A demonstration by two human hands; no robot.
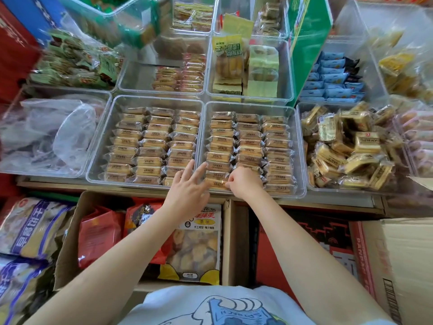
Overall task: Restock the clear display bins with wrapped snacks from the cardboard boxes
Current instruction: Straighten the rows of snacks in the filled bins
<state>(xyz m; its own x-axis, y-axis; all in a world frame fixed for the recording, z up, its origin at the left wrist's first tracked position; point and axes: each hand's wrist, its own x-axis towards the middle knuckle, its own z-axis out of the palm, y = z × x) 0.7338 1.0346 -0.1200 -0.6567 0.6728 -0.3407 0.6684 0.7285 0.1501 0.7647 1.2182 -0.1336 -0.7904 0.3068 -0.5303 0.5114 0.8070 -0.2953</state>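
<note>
Two clear display bins sit side by side at the shelf's front, the left one [93, 160] and the right one [298, 148], both filled with neat rows of tan wrapped snacks. At the front left corner of the right bin lies one wrapped snack [216, 184]. My right hand [246, 181] pinches its right end with curled fingers. My left hand [187, 188] has its fingers straight and spread, the tips touching the packs by the wall between the two bins. An open cardboard box [70, 231] with large snack bags stands below the shelf.
Further clear bins hold other snacks: a heaped bin of tan packs [346, 148] on the right, blue packs [332, 80] behind it, yellow-green packs [248, 66] in the middle, crumpled plastic bags [51, 134] on the left. A second cardboard box [403, 266] stands at lower right.
</note>
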